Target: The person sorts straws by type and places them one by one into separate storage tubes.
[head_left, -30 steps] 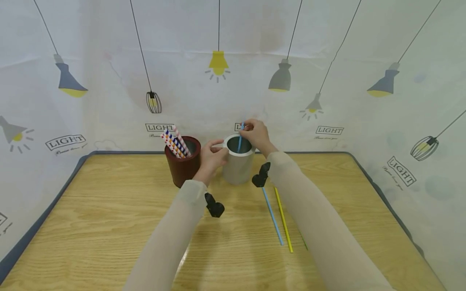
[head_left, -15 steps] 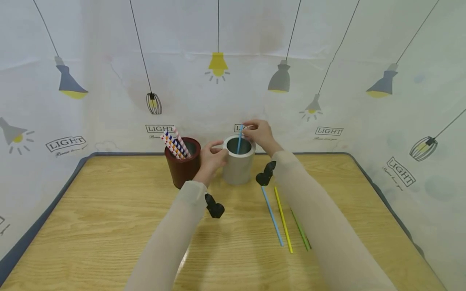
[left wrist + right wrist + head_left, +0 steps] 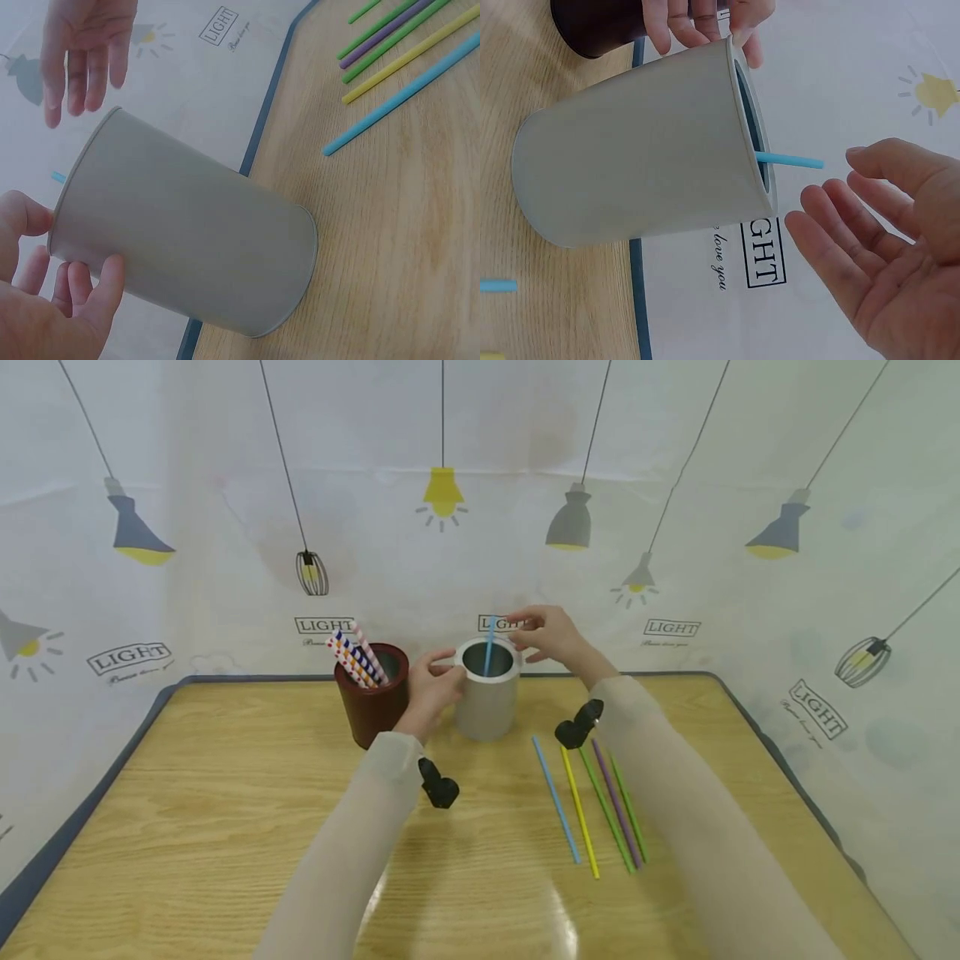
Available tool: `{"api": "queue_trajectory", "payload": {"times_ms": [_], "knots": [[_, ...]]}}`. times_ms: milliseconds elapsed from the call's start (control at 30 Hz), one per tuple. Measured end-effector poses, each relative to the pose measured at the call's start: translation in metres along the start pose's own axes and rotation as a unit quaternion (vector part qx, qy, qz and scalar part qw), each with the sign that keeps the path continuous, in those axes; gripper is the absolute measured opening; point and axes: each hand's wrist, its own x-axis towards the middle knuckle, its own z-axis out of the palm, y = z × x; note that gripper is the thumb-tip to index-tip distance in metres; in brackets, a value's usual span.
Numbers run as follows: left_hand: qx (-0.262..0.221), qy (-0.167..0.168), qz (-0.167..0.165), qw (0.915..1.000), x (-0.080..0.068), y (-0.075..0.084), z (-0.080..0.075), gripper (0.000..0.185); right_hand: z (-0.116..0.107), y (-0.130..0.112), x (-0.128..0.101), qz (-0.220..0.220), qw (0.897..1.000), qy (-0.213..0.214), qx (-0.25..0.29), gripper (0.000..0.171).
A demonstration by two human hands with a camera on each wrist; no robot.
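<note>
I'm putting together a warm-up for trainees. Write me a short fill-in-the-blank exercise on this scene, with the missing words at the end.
The hand touching the pale canister is the person's ____ one. The upright straw inside that canister is ____ in colour. On the table, the purple straw lies between two straws coloured ____.

Missing words: left; blue; green.

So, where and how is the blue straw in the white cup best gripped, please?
Probably pinch the blue straw at its top end, from the right: only that end clears the rim of the white cup, and the left hand holds the other side.
</note>
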Motion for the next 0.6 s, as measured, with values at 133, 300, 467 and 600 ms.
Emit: {"api": "queue_trajectory", "payload": {"times_ms": [133,300,467,600], "knots": [[0.001,-0.002,-0.003,1.0,0.002,0.0,0.0,0.041,-0.008,0.003,-0.014,-0.006,1.0,-0.012,-0.003,0.038],[0.001,-0.006,-0.001,1.0,0.002,-0.001,0.0,0.041,-0.016,0.013,-0.032,-0.003,1.0,-0.012,0.0,0.038],[0.001,-0.003,0.001,1.0,0.001,-0.001,0.0,0.042,-0.019,0.026,-0.05,0.028,1.0,-0.012,0.006,0.037],[0.002,-0.003,0.004,1.0,0.0,-0.001,0.0,0.042,-0.017,0.038,-0.058,0.049,0.999,-0.004,0.021,0.036]]}}
